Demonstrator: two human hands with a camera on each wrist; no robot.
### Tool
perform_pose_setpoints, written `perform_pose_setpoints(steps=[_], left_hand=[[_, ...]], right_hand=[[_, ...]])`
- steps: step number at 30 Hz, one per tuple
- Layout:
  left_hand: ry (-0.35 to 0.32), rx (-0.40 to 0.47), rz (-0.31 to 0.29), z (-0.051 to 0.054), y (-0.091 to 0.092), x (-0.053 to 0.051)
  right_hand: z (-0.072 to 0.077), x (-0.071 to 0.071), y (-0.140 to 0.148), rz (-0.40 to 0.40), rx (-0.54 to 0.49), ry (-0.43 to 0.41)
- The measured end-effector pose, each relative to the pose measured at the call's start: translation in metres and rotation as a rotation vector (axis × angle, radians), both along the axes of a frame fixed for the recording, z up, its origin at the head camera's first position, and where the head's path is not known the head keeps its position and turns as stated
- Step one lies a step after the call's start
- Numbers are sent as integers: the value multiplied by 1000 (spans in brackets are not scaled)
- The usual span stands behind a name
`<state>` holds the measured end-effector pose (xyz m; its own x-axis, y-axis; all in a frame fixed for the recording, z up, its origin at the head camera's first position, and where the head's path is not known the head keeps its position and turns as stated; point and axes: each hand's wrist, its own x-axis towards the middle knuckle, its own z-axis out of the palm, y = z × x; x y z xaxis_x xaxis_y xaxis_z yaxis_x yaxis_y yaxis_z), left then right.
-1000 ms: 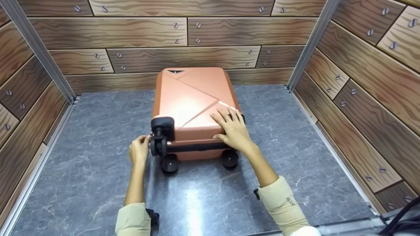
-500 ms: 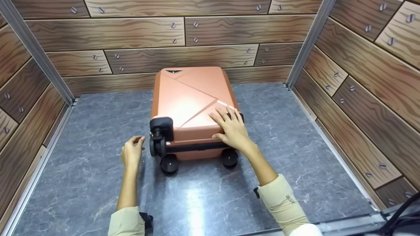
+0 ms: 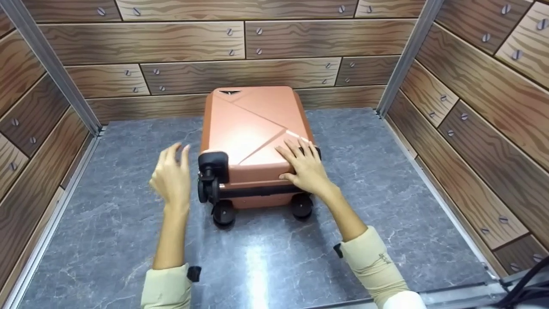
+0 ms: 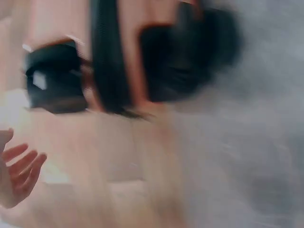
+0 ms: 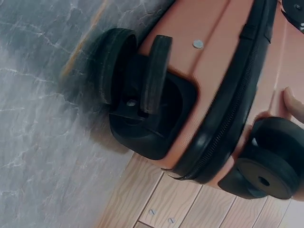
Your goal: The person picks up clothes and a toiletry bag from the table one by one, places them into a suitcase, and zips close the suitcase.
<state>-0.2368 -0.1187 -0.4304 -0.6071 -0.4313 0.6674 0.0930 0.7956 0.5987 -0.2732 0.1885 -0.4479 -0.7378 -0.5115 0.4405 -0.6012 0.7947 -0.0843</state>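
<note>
A salmon-coloured hard-shell suitcase [image 3: 253,124] lies flat on the floor, its wheeled end towards me. My right hand [image 3: 306,169] rests on its near right corner with the fingers spread over the shell. To the left of the case, my left hand [image 3: 171,178] is lifted and apart from it, fingers loosely bent and holding nothing. A black wheel [image 3: 209,189] stands out at the near left corner. In the right wrist view a black zipper band [image 5: 223,123] runs between the wheels, and part of a thumb [image 5: 294,104] shows. The left wrist view is blurred.
Grey marbled flooring [image 3: 128,223] surrounds the case. Wood-patterned walls [image 3: 274,43] enclose it at the back and both sides, with metal posts [image 3: 403,56] at the corners. Black cables [image 3: 521,285] lie at the lower right.
My left hand has let go at the suitcase's left side, moved away to the left and then risen. The right hand and the suitcase have stayed in place.
</note>
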Motion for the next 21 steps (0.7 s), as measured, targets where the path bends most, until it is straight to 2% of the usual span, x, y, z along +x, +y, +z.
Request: perform_pose_setpoints(steps=[3, 4, 6, 7, 9, 12, 14, 15, 17, 19, 21], left_hand=[[149, -150, 21, 23, 32, 6], [194, -215, 15, 29, 45, 8], [283, -285, -27, 36, 76, 11], [323, -325, -54, 36, 94, 12], [382, -378, -151, 36, 132, 17], [414, -465, -302, 27, 187, 25], [396, -549, -421, 18, 220, 30], [370, -599, -462, 13, 234, 30], [277, -666, -541, 2, 258, 29], [139, -740, -567, -7, 278, 22], [-23, -808, -548, -12, 293, 11]], right_hand=[[5, -3, 9, 66, -159, -30], [5, -4, 15, 88, -223, -22], [6, -9, 29, 123, -330, 23], [5, -10, 40, 121, -358, 63], [1, -12, 64, 70, -368, 144], [-7, -11, 105, -71, -320, 212], [-14, -8, 131, -180, -269, 202], [-17, -6, 144, -225, -239, 192], [-24, -3, 166, -294, -185, 157], [-29, 1, 185, -337, -130, 113], [-33, 5, 200, -365, -88, 73]])
